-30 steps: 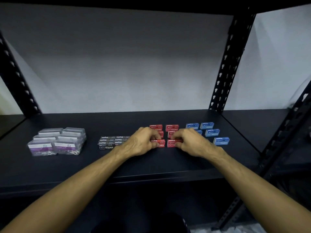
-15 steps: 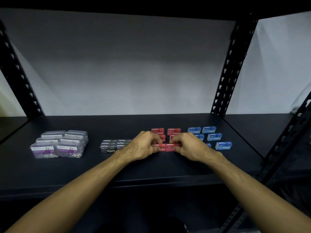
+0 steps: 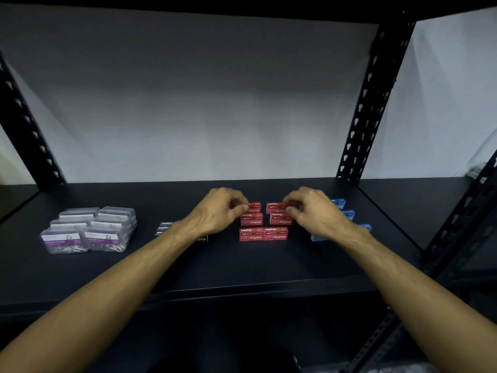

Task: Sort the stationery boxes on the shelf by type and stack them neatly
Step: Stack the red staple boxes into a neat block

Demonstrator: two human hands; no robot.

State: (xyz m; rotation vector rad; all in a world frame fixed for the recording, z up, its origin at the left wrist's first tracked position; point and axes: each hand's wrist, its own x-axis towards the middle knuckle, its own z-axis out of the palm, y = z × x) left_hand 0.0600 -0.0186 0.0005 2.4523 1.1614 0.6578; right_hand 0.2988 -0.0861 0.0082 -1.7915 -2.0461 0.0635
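Note:
Several red staple boxes (image 3: pixel 263 234) lie in two columns at the middle of the black shelf (image 3: pixel 242 267). My left hand (image 3: pixel 219 211) pinches the back-left red box (image 3: pixel 254 207). My right hand (image 3: pixel 312 211) pinches the back-right red box (image 3: pixel 274 207). The front pair of red boxes sits side by side, touching, free of both hands. Blue staple boxes (image 3: pixel 348 214) lie to the right, partly hidden by my right hand. Black staple boxes (image 3: pixel 164 227) lie left of the red ones, mostly hidden under my left forearm. Clear paper clip boxes (image 3: pixel 88 230) stand grouped at the far left.
Black perforated uprights stand at the back left (image 3: pixel 24 125) and back right (image 3: pixel 368 103). A white wall (image 3: pixel 201 103) closes the back of the shelf. A further upright (image 3: pixel 462 224) runs down the right side. Another shelf board overhangs at the top.
Both hands have moved from the front pair of red boxes back to the rear pair. The front pair now sits pushed together.

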